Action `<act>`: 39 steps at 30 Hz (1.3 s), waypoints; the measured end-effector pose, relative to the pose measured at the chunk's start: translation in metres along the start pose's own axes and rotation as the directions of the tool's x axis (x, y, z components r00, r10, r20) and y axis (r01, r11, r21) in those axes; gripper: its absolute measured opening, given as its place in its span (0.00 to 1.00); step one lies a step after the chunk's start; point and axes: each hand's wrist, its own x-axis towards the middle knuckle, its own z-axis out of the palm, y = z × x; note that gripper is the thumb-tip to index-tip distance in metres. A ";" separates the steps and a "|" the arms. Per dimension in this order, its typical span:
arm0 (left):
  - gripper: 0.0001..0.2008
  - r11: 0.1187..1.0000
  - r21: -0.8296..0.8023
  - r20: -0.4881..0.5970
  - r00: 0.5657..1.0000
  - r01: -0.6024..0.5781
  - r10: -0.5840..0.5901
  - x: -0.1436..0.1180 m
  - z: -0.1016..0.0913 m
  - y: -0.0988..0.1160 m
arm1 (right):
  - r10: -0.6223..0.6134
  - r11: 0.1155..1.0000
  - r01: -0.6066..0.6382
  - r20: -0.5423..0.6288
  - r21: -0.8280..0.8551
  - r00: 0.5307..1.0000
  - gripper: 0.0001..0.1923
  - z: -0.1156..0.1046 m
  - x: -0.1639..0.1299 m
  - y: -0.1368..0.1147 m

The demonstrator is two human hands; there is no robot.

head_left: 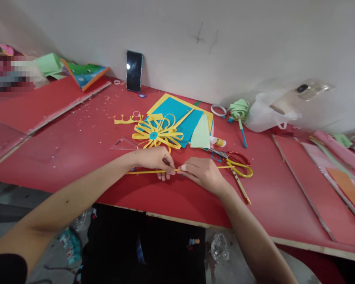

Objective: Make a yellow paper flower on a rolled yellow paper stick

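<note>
Head view: left hand [157, 158] and right hand [201, 172] both pinch a yellow paper strip [142, 172]; it lies left-to-right.

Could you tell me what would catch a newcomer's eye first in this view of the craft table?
The red table fills the view, and at its centre lies a yellow paper flower with a blue middle, resting partly on blue and yellow paper sheets. Just in front, the left hand and right hand pinch a long yellow paper strip between them. Scissors with red and yellow handles lie right of the hands, and a phone leans against the wall.
</note>
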 end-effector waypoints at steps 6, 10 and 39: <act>0.09 0.997 -0.062 -0.120 0.992 -0.039 0.032 -0.001 0.006 0.007 | 0.003 0.996 -0.017 -0.168 -0.083 0.986 0.05 -0.005 0.000 0.003; 0.09 0.981 -0.139 -0.255 0.962 -0.137 0.098 0.001 0.010 0.012 | 0.065 0.979 -0.149 -0.480 -0.139 0.875 0.06 -0.009 -0.002 0.001; 0.18 0.755 -0.471 -0.535 0.828 -0.456 0.167 0.009 0.051 0.019 | 0.441 -0.026 -0.297 0.278 0.954 0.854 0.14 0.022 0.010 -0.023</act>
